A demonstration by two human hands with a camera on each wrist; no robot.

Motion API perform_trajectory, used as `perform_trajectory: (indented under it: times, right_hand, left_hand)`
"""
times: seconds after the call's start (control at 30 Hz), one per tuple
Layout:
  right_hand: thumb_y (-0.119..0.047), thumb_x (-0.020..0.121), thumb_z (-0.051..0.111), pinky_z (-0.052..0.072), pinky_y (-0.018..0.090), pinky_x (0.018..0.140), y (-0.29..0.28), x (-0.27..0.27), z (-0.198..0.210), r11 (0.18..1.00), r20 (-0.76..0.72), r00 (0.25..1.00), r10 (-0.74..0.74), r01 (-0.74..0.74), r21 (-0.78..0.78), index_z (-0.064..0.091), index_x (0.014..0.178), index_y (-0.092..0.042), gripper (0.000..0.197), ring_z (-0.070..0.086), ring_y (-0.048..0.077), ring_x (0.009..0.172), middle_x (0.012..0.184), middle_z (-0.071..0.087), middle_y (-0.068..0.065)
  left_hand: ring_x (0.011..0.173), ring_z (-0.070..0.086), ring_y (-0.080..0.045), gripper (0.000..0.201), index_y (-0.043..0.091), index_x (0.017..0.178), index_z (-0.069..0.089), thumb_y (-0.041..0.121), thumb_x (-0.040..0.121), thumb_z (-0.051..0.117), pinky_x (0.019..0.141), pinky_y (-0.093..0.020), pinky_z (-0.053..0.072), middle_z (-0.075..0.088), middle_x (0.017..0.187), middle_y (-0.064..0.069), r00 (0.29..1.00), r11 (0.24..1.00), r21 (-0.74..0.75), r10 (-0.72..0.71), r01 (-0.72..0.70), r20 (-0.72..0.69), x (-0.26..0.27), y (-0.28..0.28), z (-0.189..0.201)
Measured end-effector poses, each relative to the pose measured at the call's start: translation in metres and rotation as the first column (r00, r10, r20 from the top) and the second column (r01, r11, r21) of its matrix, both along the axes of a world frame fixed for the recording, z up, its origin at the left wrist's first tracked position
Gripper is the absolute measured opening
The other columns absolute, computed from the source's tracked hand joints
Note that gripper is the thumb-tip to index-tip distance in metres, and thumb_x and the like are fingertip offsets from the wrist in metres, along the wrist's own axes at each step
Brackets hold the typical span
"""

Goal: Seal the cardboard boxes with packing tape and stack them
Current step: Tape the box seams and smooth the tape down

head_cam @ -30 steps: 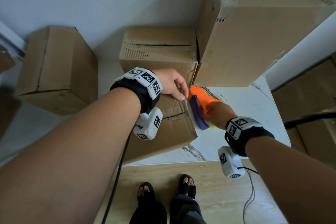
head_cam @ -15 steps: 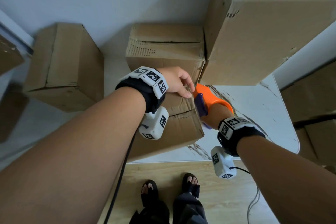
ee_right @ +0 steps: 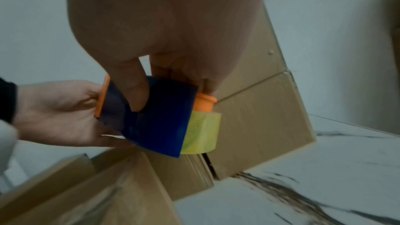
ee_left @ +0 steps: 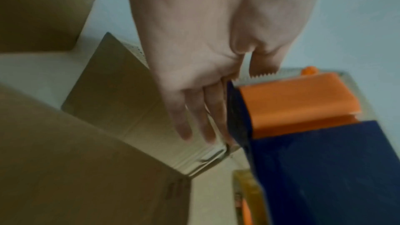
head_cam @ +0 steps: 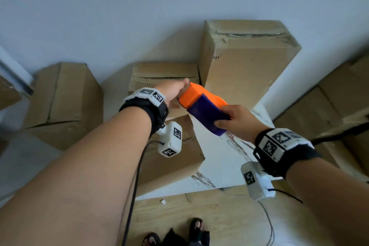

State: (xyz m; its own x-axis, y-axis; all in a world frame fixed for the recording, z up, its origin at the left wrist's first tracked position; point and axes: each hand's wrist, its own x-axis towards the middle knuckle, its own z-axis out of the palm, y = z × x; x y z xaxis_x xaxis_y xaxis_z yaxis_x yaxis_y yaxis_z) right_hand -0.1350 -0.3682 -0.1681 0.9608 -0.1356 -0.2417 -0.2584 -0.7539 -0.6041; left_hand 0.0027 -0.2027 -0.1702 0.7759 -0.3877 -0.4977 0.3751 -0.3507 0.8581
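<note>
Black wristbands (head_cam: 295, 158), white marker-tagged camera pods (head_cam: 170, 140), thin cables (head_cam: 131, 195), black sandals (head_cam: 196, 227).

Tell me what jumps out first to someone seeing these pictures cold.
The orange and blue tape dispenser held above the table, gripped by the right hand, with the left hand at its front end. Behind it, a tall cardboard box towers against the wall.

Near box (head_cam: 171, 158) on table (head_cam: 225, 158), second box (head_cam: 165, 74) behind, tall box (head_cam: 245, 70) right.
</note>
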Motion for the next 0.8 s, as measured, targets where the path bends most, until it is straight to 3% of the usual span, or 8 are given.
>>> perform_trajectory:
  times: [0.07,0.13,0.27,0.43,0.53,0.6,0.67,0.8]
  right_hand:
    - [-0.010,0.084,0.065,0.048,0.037,0.075,0.007,-0.002,0.012,1.000,0.034,0.999,0.007,-0.008,0.030,0.070,0.100,-0.007,0.017,0.061,0.030,0.083,0.087,0.067,0.016]
    - [-0.010,0.084,0.065,0.049,0.038,0.079,0.012,-0.004,0.018,0.997,0.053,0.999,-0.012,0.008,0.075,0.070,0.102,-0.006,0.019,0.063,0.032,0.087,0.090,0.068,0.018]
    - [-0.026,0.073,0.064,0.049,0.047,0.086,0.021,-0.009,0.031,0.978,0.053,0.994,-0.091,0.079,0.193,0.069,0.100,-0.005,0.035,0.063,0.036,0.092,0.095,0.068,0.021]
    - [-0.025,0.063,0.060,0.048,0.037,0.080,0.030,-0.012,0.039,0.935,-0.010,0.992,-0.129,0.125,0.331,0.071,0.091,-0.009,0.034,0.060,0.022,0.080,0.083,0.067,0.009]
    - [-0.017,0.072,0.067,0.045,0.032,0.076,0.032,-0.018,0.041,0.891,-0.079,0.983,-0.166,0.184,0.415,0.070,0.095,-0.003,0.028,0.059,0.020,0.077,0.084,0.066,0.008]
    - [-0.010,0.086,0.063,0.043,0.029,0.070,0.034,-0.020,0.047,0.863,-0.084,0.971,-0.224,0.238,0.446,0.066,0.091,-0.007,0.007,0.057,0.019,0.074,0.081,0.064,0.007]
    - [-0.017,0.089,0.061,0.039,0.027,0.062,0.035,-0.021,0.056,0.879,-0.023,0.945,-0.326,0.312,0.359,0.061,0.093,-0.013,0.006,0.055,0.017,0.072,0.079,0.059,0.002]
    - [-0.037,0.077,0.079,0.050,0.016,0.064,0.043,-0.028,0.075,0.948,0.093,0.965,-0.246,0.219,0.232,0.049,0.126,-0.032,0.057,0.063,0.005,0.078,0.097,0.063,-0.007]
  left_hand:
    - [0.062,0.054,-0.017,0.027,0.019,0.076,0.052,0.038,0.094,0.053,0.055,-0.029,0.053,0.052,0.071,0.000,0.986,0.987,-0.137,0.061,-0.083,-0.157,-0.003,0.000,0.008]
    - [0.058,0.055,-0.013,0.025,0.017,0.078,0.053,0.033,0.097,0.048,0.046,-0.024,0.052,0.054,0.071,-0.002,0.986,0.979,-0.188,0.050,-0.081,-0.162,-0.004,0.003,0.015]
    - [0.047,0.062,-0.011,0.025,0.014,0.082,0.055,0.020,0.100,0.039,0.045,-0.022,0.053,0.061,0.060,-0.001,0.990,0.964,-0.254,0.048,-0.081,-0.134,-0.003,0.014,0.023]
    - [0.052,0.065,-0.014,0.019,0.012,0.092,0.058,0.009,0.096,0.039,0.053,-0.027,0.057,0.060,0.079,-0.007,0.993,0.981,-0.191,0.003,-0.025,-0.115,-0.003,0.023,0.023]
    - [0.052,0.064,-0.011,0.022,0.017,0.083,0.060,0.009,0.097,0.045,0.060,-0.027,0.058,0.064,0.070,-0.001,0.999,0.995,-0.087,0.038,-0.041,-0.030,0.000,0.028,0.020]
    - [0.049,0.064,-0.008,0.024,0.015,0.086,0.063,0.004,0.096,0.044,0.051,-0.021,0.055,0.068,0.063,-0.001,1.000,1.000,-0.022,0.001,-0.001,-0.004,0.001,0.031,0.016]
    - [0.044,0.063,-0.006,0.023,0.010,0.087,0.064,0.002,0.095,0.044,0.046,-0.018,0.052,0.068,0.057,-0.001,1.000,0.998,0.051,-0.031,0.031,-0.004,-0.001,0.030,0.012]
    - [0.038,0.060,-0.008,0.026,0.008,0.074,0.056,0.003,0.097,0.045,0.041,-0.017,0.052,0.062,0.045,0.000,0.998,0.998,0.058,-0.006,0.010,-0.064,-0.007,0.021,0.005]
